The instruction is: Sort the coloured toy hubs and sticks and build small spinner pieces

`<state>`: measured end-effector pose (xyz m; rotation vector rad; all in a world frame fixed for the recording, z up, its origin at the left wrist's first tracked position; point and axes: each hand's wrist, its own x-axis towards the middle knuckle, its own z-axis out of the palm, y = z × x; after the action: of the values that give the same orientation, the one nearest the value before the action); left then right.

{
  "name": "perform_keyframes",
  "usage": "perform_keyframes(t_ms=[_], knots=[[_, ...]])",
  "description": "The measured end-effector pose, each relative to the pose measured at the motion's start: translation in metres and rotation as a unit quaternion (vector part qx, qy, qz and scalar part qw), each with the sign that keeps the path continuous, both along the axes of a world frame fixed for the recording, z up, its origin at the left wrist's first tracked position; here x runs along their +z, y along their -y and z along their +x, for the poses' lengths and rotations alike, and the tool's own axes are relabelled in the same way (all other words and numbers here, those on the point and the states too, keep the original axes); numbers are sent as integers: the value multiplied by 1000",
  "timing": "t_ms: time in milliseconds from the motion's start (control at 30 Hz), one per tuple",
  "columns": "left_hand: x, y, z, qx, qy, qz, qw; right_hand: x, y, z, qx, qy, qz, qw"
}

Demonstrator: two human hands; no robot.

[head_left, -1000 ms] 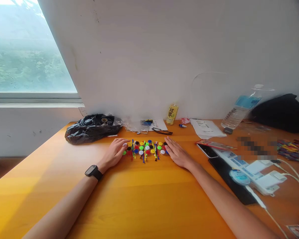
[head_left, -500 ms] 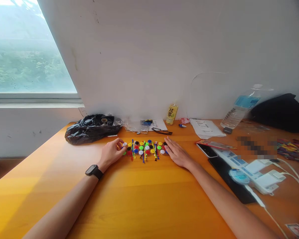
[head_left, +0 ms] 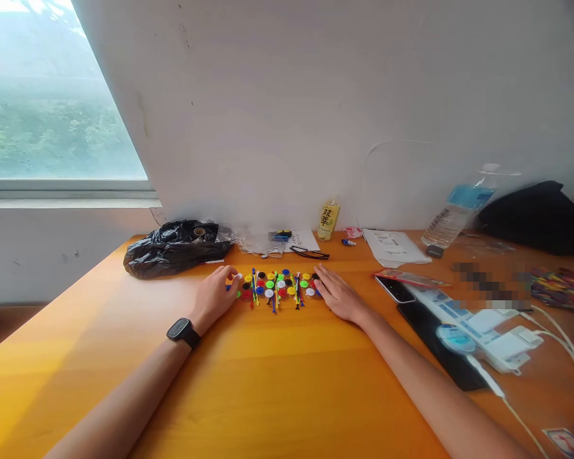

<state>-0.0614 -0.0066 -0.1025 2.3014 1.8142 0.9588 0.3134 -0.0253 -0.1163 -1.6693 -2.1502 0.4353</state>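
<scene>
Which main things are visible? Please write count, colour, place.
discs: many, mixed colours, centre
sticks: several, mixed colours, among discs
bag: one, black, left rear
bottles: two, yellow and clear, rear
papers: at least two, white, rear
bundle: one, black, right
phone: one, dark, right
power strip: one, white, right
window: one, pale, upper left
wall: one, white, behind
table: one, orange, underneath
watch: one, black, left wrist
left hand: one, bare, discs' left end
right hand: one, bare, discs' right end

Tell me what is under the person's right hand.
Coloured discs, one of them black, show beside the right hand, and wooden table shows around it. Whatever lies directly beneath it is covered, so I can't tell.
</scene>
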Motion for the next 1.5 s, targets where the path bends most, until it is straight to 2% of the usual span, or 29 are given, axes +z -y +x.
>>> perform_keyframes(t_ms=[200, 467, 600, 667, 733, 833, 967, 1067, 1133, 1233, 1367, 1500], knots=[[7, -3, -10, 87, 4, -60, 994, -1, 0, 1, 4, -7, 7, 1000], [4, -4, -13, 87, -40, -79, 992, -8, -4, 4, 3, -18, 16, 1000], [3, -7, -15, 109, -26, -55, 992, -7, -4, 4, 0, -25, 10, 1000], [7, -5, -11, 98, -3, -27, 995, -6, -3, 4, -1, -27, 11, 1000], [13, 2, -1, 42, 22, 6, 999, -6, -2, 4, 0, -28, 14, 1000], [26, 26, 24, -130, 29, 23, 991, -7, -3, 4, 1, -32, 20, 999], [37, 71, 62, -347, -20, -51, 936, -9, -5, 3, -1, -34, 27, 999], [33, 93, 79, -442, -42, -94, 891, -10, -6, 3, -3, -31, 31, 999], [28, 96, 83, -464, -49, -93, 879, -10, -6, 3, -3, -29, 29, 999], [23, 89, 78, -421, -40, -71, 903, -11, -6, 4, 0, -35, 26, 999], [19, 63, 58, -242, -9, 2, 970, -10, -6, 4, 0, -35, 30, 999], [14, 30, 34, -80, 6, 74, 994, -8, -5, 3, 0, -27, 28, 999]])
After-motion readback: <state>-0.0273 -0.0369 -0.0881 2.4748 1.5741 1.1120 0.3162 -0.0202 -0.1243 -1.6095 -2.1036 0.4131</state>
